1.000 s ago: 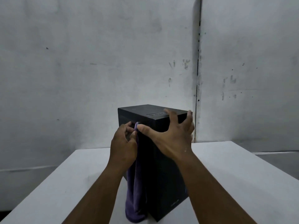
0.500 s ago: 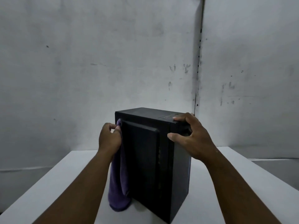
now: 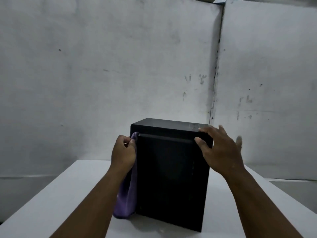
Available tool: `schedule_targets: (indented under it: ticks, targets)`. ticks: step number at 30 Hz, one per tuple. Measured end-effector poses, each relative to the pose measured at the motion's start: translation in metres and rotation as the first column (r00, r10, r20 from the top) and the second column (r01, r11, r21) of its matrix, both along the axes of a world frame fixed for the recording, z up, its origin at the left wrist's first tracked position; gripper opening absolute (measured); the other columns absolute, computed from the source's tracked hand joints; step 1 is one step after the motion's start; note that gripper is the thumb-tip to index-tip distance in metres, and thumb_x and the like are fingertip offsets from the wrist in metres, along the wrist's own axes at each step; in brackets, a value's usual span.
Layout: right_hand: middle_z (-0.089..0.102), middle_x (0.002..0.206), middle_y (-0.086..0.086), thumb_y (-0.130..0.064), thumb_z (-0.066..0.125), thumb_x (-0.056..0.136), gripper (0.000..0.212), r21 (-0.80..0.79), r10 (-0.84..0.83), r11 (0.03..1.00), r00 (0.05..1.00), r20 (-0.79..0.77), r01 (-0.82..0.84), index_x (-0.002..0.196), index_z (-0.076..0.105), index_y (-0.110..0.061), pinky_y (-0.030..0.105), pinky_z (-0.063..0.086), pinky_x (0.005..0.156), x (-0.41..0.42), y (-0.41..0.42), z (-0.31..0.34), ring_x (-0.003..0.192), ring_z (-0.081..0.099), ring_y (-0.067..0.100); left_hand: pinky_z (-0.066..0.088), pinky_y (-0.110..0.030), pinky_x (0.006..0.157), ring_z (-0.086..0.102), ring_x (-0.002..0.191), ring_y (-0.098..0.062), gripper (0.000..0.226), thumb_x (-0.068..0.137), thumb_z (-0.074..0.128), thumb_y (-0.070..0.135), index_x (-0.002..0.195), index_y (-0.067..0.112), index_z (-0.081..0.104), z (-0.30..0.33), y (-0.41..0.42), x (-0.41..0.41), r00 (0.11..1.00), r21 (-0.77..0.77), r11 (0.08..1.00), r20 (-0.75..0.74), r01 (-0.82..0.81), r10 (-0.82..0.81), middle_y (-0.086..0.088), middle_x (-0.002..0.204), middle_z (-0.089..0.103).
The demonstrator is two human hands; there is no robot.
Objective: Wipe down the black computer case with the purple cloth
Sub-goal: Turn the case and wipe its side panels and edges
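Observation:
The black computer case point(image 3: 171, 176) stands upright on the white table point(image 3: 51, 203), a broad side panel facing me. My left hand point(image 3: 122, 152) pinches the purple cloth point(image 3: 126, 201) against the case's upper left edge; the cloth hangs down along that edge to the table. My right hand point(image 3: 221, 148) rests on the case's upper right corner, thumb on the facing panel and fingers spread over the top edge.
A scuffed grey-white wall point(image 3: 103, 66) rises behind the table, with a vertical seam point(image 3: 216, 66) right of centre. The table's bare surface stretches to either side of the case and towards me.
The case has turned so its broad panel faces me. My left hand with the cloth moved left along it, and my right hand slid to the upper right corner.

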State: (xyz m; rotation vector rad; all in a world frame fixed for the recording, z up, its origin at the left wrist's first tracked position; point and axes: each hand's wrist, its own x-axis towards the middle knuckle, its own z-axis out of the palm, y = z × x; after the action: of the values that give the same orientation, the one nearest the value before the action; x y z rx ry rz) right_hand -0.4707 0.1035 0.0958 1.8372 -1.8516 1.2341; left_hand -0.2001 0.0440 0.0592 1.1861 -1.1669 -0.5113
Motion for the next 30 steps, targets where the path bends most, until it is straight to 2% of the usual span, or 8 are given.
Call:
schedule_targets:
  ticks: [2, 5, 8, 10, 12, 17, 23, 30]
  targets:
    - [0.062, 0.138, -0.017, -0.066, 0.044, 0.100, 0.037, 0.042, -0.101, 0.993, 0.986, -0.132, 0.108, 0.124, 0.062, -0.044, 0.066, -0.007, 0.119, 0.011, 0.000, 0.013, 0.151, 0.034, 0.016, 0.042, -0.026, 0.062, 0.057, 0.075, -0.012, 0.019, 0.106, 0.054, 0.025, 0.095, 0.010, 0.055, -0.001, 0.013, -0.008, 1.000, -0.036, 0.999, -0.006, -0.025, 0.025, -0.002, 0.089, 0.063]
    - [0.072, 0.101, -0.010, -0.071, 0.027, 0.100, 0.057, 0.071, -0.177, 0.977, 0.947, -0.269, 0.203, 0.097, 0.070, -0.036, 0.069, -0.006, 0.120, 0.036, -0.004, 0.035, 0.118, 0.062, 0.020, 0.040, -0.023, 0.062, 0.060, 0.079, -0.010, 0.016, 0.105, 0.055, 0.024, 0.092, 0.016, 0.054, -0.005, 0.029, -0.018, 0.999, -0.090, 0.995, 0.000, -0.050, 0.050, 0.000, 0.091, 0.064]
    - [0.072, 0.098, -0.002, -0.070, 0.019, 0.102, 0.068, 0.115, -0.102, 0.982, 0.938, -0.331, 0.148, 0.091, 0.072, -0.029, 0.063, 0.010, 0.120, 0.065, -0.015, 0.050, 0.107, 0.065, 0.024, 0.044, -0.022, 0.067, 0.060, 0.084, -0.005, 0.014, 0.103, 0.058, 0.021, 0.090, 0.020, 0.055, -0.010, 0.035, -0.022, 0.993, -0.188, 0.979, 0.074, -0.080, 0.096, 0.004, 0.099, 0.060]
    - [0.072, 0.100, 0.002, -0.067, 0.024, 0.103, 0.065, 0.119, -0.004, 0.992, 0.962, -0.274, 0.038, 0.090, 0.073, -0.025, 0.051, 0.037, 0.103, 0.081, -0.024, 0.049, 0.104, 0.064, 0.028, 0.047, -0.022, 0.070, 0.059, 0.087, -0.004, 0.013, 0.100, 0.063, 0.016, 0.090, 0.019, 0.056, -0.012, 0.035, -0.021, 0.974, -0.298, 0.946, 0.141, -0.130, 0.178, 0.006, 0.102, 0.055]
    - [0.072, 0.095, 0.004, -0.062, 0.027, 0.103, 0.064, 0.035, 0.007, 0.999, 0.976, -0.219, 0.001, 0.087, 0.074, -0.023, 0.042, 0.042, 0.085, 0.091, -0.032, 0.038, 0.097, 0.066, 0.029, 0.045, -0.020, 0.070, 0.057, 0.086, -0.011, 0.013, 0.097, 0.068, 0.012, 0.089, 0.018, 0.059, -0.013, 0.033, -0.021, 0.937, -0.417, 0.892, 0.209, -0.175, 0.281, 0.006, 0.101, 0.053]
    - [0.075, 0.098, -0.004, -0.056, 0.031, 0.104, 0.056, -0.267, -0.080, 0.963, 0.987, -0.137, 0.041, 0.102, 0.079, -0.028, 0.042, 0.031, 0.097, 0.095, -0.041, 0.002, 0.102, 0.061, 0.023, 0.044, -0.023, 0.070, 0.055, 0.079, -0.015, 0.010, 0.096, 0.071, 0.013, 0.089, 0.011, 0.064, -0.032, 0.032, -0.018, 0.870, -0.557, 0.816, 0.314, -0.156, 0.381, 0.004, 0.094, 0.057]
    - [0.074, 0.097, -0.007, -0.054, 0.037, 0.103, 0.051, -0.385, -0.091, 0.920, 0.996, -0.028, 0.073, 0.094, 0.078, -0.025, 0.044, 0.034, 0.104, 0.101, -0.053, -0.012, 0.104, 0.057, 0.023, 0.037, -0.005, 0.071, 0.056, 0.074, -0.006, 0.003, 0.094, 0.073, 0.014, 0.091, 0.014, 0.071, -0.028, 0.034, -0.014, 0.893, -0.551, 0.806, 0.221, -0.217, 0.392, 0.005, 0.088, 0.067]
    - [0.074, 0.092, -0.005, -0.052, 0.042, 0.103, 0.047, -0.486, -0.111, 0.869, 0.994, -0.011, 0.092, 0.088, 0.077, -0.023, 0.043, 0.035, 0.101, 0.101, -0.062, -0.016, 0.098, 0.059, 0.025, 0.038, -0.001, 0.077, 0.058, 0.079, -0.008, 0.008, 0.091, 0.074, 0.004, 0.097, 0.010, 0.074, -0.068, 0.037, -0.009, 0.850, -0.494, 0.857, 0.380, -0.147, 0.365, -0.002, 0.092, 0.072]
